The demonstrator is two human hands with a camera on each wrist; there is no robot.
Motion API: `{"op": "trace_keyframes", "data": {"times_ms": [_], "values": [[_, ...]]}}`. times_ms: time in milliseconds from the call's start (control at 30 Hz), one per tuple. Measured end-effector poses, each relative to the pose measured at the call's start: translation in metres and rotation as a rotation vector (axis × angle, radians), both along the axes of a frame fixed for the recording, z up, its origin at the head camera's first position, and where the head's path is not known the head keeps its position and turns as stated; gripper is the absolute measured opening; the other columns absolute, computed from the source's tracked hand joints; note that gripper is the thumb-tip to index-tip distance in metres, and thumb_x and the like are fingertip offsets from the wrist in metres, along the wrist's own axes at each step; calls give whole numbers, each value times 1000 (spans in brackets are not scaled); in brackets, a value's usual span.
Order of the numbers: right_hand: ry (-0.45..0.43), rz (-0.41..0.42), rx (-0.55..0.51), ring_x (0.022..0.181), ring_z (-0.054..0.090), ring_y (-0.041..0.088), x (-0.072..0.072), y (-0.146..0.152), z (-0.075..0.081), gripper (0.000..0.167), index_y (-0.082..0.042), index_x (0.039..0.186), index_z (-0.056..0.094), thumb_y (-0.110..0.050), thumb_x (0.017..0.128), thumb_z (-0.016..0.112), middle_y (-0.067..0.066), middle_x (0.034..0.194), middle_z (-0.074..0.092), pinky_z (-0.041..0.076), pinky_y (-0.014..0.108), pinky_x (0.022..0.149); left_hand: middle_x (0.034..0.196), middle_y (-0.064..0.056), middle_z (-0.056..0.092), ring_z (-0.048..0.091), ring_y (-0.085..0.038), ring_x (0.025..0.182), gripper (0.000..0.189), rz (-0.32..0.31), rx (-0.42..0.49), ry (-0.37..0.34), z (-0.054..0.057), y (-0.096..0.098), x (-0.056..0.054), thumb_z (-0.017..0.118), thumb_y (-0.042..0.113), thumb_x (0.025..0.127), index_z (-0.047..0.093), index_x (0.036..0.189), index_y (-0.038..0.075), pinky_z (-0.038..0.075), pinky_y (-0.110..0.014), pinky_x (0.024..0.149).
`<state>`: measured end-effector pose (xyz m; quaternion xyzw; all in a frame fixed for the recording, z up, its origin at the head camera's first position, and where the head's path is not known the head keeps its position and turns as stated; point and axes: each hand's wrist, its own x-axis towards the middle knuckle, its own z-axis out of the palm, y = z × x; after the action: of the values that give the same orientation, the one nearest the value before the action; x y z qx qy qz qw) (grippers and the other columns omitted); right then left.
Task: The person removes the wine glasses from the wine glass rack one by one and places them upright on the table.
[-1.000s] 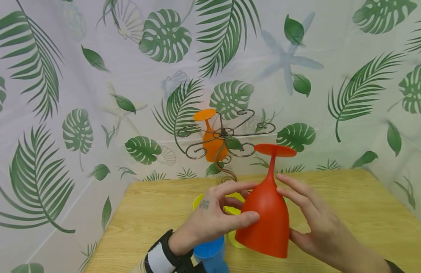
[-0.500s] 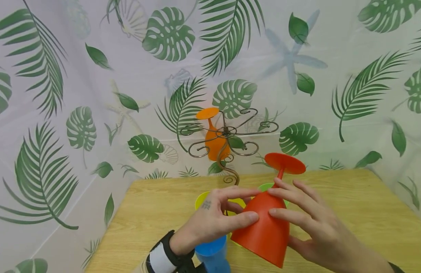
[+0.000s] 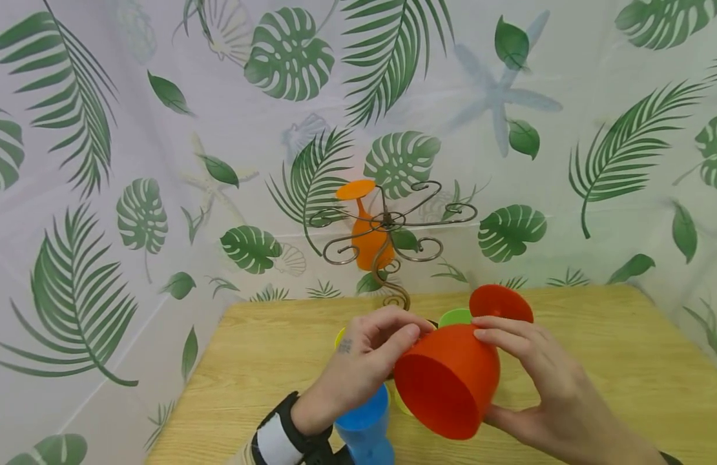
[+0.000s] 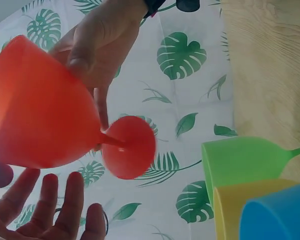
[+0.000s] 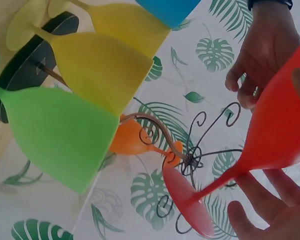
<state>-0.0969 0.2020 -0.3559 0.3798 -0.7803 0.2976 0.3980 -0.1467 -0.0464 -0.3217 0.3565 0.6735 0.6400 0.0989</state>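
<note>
A red plastic goblet [image 3: 477, 361] is held in the air, tipped with its mouth toward me and its round foot at the back right. My right hand [image 3: 547, 378] grips its bowl, fingers on top and thumb below. At the bowl's other side is my left hand [image 3: 358, 358]. In the left wrist view the left thumb lies at the rim, while the left fingers [image 4: 70, 205] are spread apart from the bowl. An orange goblet [image 3: 370, 242] hangs upside down on the curled wire rack [image 3: 387, 220] behind the hands.
Several more goblets stand upside down or upright near the rack: a green one [image 5: 60, 132], yellow ones [image 5: 92, 62] and a blue one [image 3: 367, 433]. The rack's dark base [image 5: 20, 80] stands on the wooden table [image 3: 591, 336]. A leaf-patterned cloth [image 3: 335, 97] hangs behind.
The red goblet has tilted from upside down until its mouth faces me and its foot leans right. The right fingers have shifted onto the bowl; the left thumb has moved up toward the rim.
</note>
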Motion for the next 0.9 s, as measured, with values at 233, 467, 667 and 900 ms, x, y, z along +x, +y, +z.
{"op": "trace_keyframes", "data": {"times_ms": [233,467,667,900], "values": [[-230,-22,-42,105,63,5,6,-3,-9,92,-4,141,53,-27,65,99,1,127,67,51,13,84,113,-24,68,72,-6,89,26,34,5,74,6,3,0,50,12,107,67,119,-4,64,-39,73],[-391,-44,-124,116,63,2,7,-8,-19,95,-10,144,49,-9,62,98,0,133,65,57,18,85,110,-23,72,72,-19,97,27,102,-23,166,5,3,-1,50,12,107,69,118,-4,61,-30,85],[-518,36,-222,116,62,3,5,-10,-27,86,-16,146,47,-6,73,91,0,134,63,59,21,82,111,-15,75,73,-18,96,24,148,-79,258,3,-1,-2,56,10,103,71,119,1,61,-31,85],[-719,91,-289,114,64,9,5,-14,-42,69,-20,143,47,-10,85,83,-3,134,61,62,27,79,112,-9,77,74,-14,98,24,171,-164,340,-4,-6,-2,60,7,100,73,120,3,60,-26,85]]}}
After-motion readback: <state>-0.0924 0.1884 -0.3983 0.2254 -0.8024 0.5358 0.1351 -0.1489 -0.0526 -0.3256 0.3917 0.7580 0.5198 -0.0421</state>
